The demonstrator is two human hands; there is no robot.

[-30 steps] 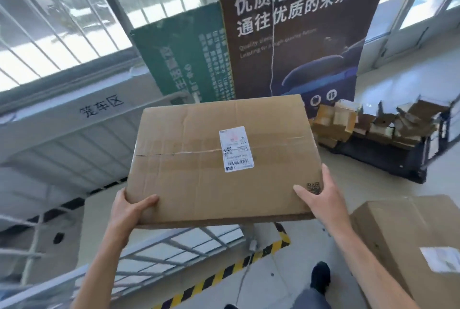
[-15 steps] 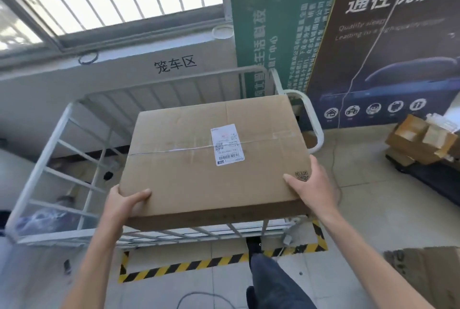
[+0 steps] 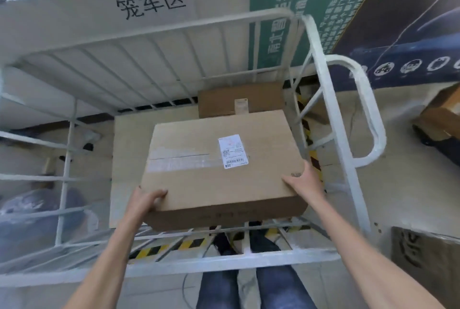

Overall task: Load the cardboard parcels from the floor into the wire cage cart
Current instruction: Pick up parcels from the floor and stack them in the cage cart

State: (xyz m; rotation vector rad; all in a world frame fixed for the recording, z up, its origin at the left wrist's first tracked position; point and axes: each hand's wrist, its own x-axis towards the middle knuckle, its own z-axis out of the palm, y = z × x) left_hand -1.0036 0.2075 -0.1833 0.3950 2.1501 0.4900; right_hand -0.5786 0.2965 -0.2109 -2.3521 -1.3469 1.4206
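One cardboard parcel [image 3: 219, 172] is being held inside the wire cage cart [image 3: 224, 262], toward its right wall, with the left grip [image 3: 146, 199] clasping the near-left corner and the right grip [image 3: 302, 184] clasping the near-right corner, while a second parcel [image 3: 224, 102] is lying at the cart's far wall.

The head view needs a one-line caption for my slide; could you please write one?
Labelled cardboard parcel held by left hand and right hand inside the wire cage cart, another parcel behind it.
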